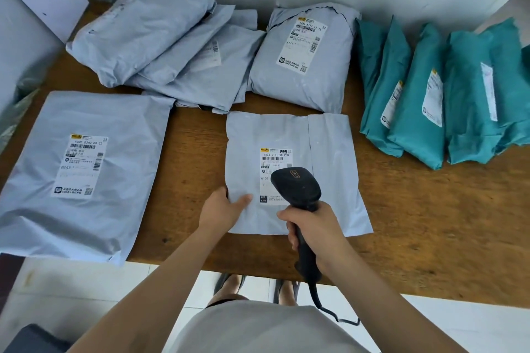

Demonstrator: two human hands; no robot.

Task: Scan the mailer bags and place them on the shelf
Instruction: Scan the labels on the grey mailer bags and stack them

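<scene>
Step in hand: the scan. Our right hand point(312, 233) is wrapped round the handle of the black scanner point(298, 186). The scanner's head hangs over the lower half of the label point(275, 155) on the centre mailer bag point(332, 175). That bag lies flat on the wooden table point(430, 223), lower centre of frame. Our left hand point(225, 208) is at the bag's lower-left edge, thumb on top and fingers out of sight. We read that as a pinch on the edge, holding the bag steady.

No beam or indicator shows, so we can't tell if the read has fired.

Next, our call: confirm the read, lift the bag by the pinched edge and carry it to the shelf. No shelf is in frame, so that means turning away from the table. The scanner trails a cable point(329, 311), so mind the lead.

Counts:
- grey bags: at least six. These are the centre one, the big grey bag point(129, 152) at left, the upper-centre grey bag point(324, 83), and the grey pile point(143, 31) at upper left, at least three overlapped.
- teal bags point(413, 135), leaning in a row at right: five clear, maybe a sixth cut off by the frame edge.
- scanners: one.
</scene>
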